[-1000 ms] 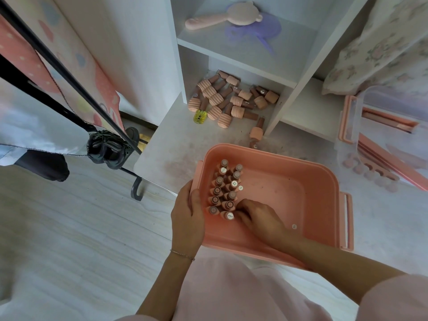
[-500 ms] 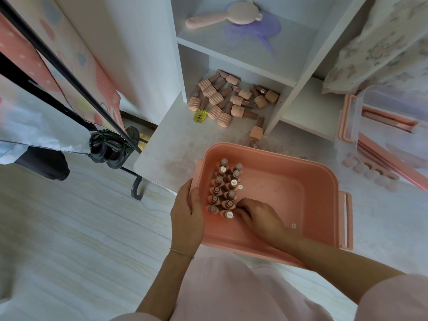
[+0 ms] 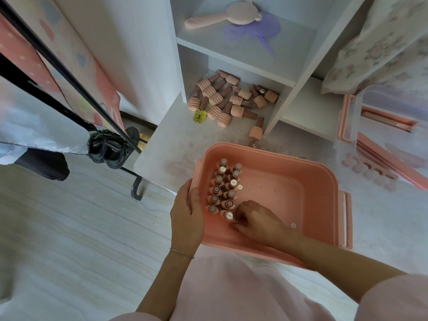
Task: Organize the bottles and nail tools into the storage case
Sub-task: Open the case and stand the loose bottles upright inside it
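The pink storage case point(image 3: 278, 150) sits on the white surface in front of me. Several nail polish bottles point(image 3: 222, 186) stand upright in rows along its left side. My left hand point(image 3: 186, 216) grips the case's left rim. My right hand point(image 3: 259, 221) is inside the case, thumb and curled fingers around the nearest bottle point(image 3: 228, 215) of the right row. More bottles point(image 3: 229, 100) lie in a loose pile in the lower shelf opening, one of them yellow point(image 3: 199, 115). One bottle point(image 3: 256, 130) lies just beyond the case.
A clear lid with a pink handle point(image 3: 347, 121) lies at the right, over pink nail tools point(image 3: 389, 119) and toe separators point(image 3: 370, 170). A pink brush point(image 3: 222, 16) lies on the upper shelf. A black rack point(image 3: 69, 77) and a dark shoe point(image 3: 108, 147) stand at the left.
Almost nothing has moved. My right hand stays at the near end of the bottle rows, and my left hand keeps its grip on the rim.
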Tool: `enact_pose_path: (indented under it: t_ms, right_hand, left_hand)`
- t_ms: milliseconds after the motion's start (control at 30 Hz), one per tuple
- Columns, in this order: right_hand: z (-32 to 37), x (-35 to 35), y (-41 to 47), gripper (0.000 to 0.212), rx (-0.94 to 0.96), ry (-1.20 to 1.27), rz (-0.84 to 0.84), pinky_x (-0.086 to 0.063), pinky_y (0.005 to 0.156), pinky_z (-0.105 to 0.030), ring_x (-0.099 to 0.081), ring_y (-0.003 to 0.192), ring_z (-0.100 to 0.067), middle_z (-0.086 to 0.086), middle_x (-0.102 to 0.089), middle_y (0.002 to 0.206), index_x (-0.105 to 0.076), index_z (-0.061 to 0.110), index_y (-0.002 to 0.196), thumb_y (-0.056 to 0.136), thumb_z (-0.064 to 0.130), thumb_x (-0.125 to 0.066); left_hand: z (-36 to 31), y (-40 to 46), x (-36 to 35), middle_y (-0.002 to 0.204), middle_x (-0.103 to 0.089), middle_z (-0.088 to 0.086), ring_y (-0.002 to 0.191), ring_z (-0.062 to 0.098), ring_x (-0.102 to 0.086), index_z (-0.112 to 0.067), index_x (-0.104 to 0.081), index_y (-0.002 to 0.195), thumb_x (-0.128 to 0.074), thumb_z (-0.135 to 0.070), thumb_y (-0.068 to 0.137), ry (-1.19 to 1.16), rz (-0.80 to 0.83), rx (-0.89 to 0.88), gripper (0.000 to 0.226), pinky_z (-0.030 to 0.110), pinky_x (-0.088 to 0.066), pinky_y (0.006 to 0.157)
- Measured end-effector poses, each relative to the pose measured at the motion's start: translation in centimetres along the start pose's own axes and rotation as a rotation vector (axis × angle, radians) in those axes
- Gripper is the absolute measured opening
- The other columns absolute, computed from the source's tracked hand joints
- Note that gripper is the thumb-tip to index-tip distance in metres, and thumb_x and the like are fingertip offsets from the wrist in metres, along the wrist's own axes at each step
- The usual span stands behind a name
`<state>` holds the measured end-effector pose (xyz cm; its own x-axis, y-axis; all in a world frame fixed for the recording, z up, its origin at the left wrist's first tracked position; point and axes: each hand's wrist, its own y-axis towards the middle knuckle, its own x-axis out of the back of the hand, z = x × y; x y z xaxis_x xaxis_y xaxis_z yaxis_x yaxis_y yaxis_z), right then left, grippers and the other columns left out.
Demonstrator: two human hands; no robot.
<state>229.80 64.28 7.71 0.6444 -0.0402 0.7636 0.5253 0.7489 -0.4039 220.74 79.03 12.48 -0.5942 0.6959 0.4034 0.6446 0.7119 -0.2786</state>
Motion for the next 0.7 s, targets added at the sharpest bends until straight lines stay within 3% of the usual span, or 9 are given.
enact_pose_path:
  t_ms: [433,700]
  right_hand:
    - [0.28,-0.54,0.13,0.027,-0.011,-0.023,-0.106,-0.031,0.067,-0.022,-0.053,0.091,-0.019,-0.004,-0.061,0.094,-0.059,0.012,0.087,0.086,0.039,-0.054]
    - [0.29,-0.05,0.05,0.024,-0.018,0.012,-0.030,-0.038,0.076,-0.025,-0.052,0.094,-0.019,-0.005,-0.060,0.096,-0.059,0.011,0.089,0.084,0.034,-0.057]
  left_hand:
    - [-0.23,-0.14,-0.03,0.109,-0.054,-0.012,0.100,0.007,-0.050,-0.022,-0.050,0.125,-0.034,-0.025,0.098,-0.002,-0.003,-0.008,0.032,0.019,-0.036,0.083]
    - [-0.13,-0.07,0.09,0.114,-0.052,-0.011,0.107,0.009,-0.050,-0.020,-0.048,0.127,-0.039,-0.026,0.096,0.004,-0.012,-0.040,0.033,0.021,-0.037,0.086]
